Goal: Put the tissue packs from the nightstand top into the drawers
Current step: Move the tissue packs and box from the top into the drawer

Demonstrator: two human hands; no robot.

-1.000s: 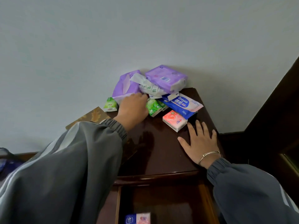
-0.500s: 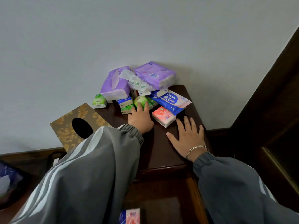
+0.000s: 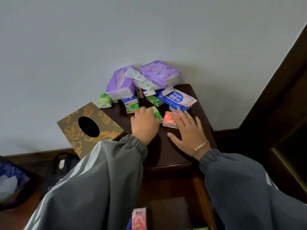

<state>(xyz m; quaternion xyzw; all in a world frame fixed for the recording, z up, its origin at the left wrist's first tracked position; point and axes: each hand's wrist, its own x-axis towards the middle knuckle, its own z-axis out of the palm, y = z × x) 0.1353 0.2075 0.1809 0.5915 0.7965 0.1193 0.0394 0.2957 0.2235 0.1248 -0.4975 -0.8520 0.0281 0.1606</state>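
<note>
Curling my left hand (image 3: 144, 124) around a green pocket tissue pack (image 3: 157, 113) on the nightstand top (image 3: 166, 151), I'm gripping it for the open drawer (image 3: 167, 203) below. My right hand (image 3: 188, 131) is lying flat, fingers touching the pink pack (image 3: 168, 119) (likely next).

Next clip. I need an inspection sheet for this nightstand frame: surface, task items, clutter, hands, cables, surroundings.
Surface: dark glossy nightstand top, with packs piled at its back.
Job's things: purple pack, second purple pack, blue wipes pack, green pack, pink pack, smaller packs among them. The open drawer below holds a rose-printed pack.
Clutter: gold tissue box at the top's left edge.
Hands: left hand has its fingers curled on the green pack. Right hand is flat, fingertips on the pink pack.
Cables: nothing seen.
Surroundings: pale wall, dark wood frame on the right, black bag low on the left.
</note>
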